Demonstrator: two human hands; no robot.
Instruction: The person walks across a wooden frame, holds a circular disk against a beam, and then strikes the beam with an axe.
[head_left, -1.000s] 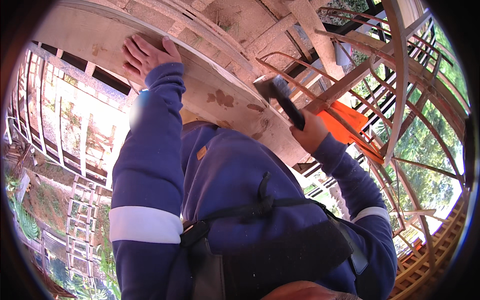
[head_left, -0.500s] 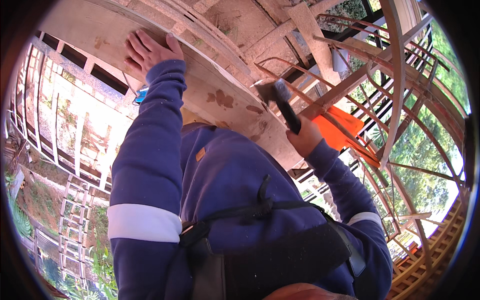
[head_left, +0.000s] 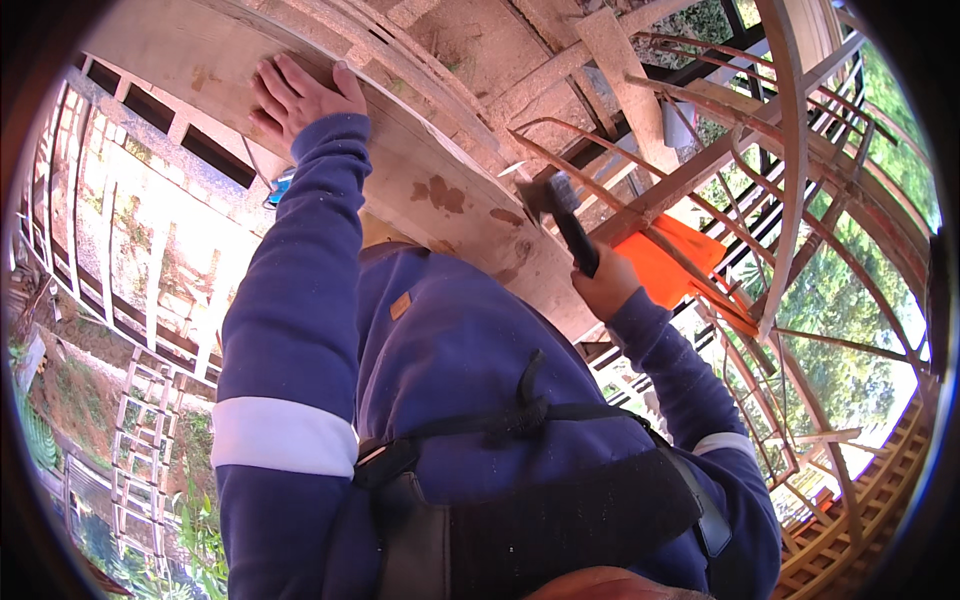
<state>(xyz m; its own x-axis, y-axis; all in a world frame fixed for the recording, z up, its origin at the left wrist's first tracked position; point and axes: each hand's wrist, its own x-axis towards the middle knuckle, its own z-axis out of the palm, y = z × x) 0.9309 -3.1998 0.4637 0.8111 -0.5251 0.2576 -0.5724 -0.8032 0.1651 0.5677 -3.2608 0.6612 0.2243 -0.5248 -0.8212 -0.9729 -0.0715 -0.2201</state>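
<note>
A long wooden plank [head_left: 385,155] with several brown stains runs from the upper left towards the right, in front of my body. My left hand [head_left: 305,98] lies flat on its upper part, fingers stretched out and thumb apart, holding nothing. On the right, my right hand [head_left: 607,283] is wrapped round the dark handle of a hatchet [head_left: 575,245]. The hatchet's head is beside the plank's far edge; whether it touches the wood I cannot tell. A pale wood sliver [head_left: 512,169] shows by that edge, just beyond the head.
An orange sheet-like piece [head_left: 655,262] lies just right of my right hand. Curved wooden ribs [head_left: 790,170] and thin bars crowd the right side. A blue object [head_left: 281,188] shows beside my left forearm. Sawdust-covered beams [head_left: 560,75] lie beyond the plank.
The hatchet and my right hand have shifted slightly; its head now sits a little lower and to the right. My left hand stays flat on the plank, almost unmoved.
</note>
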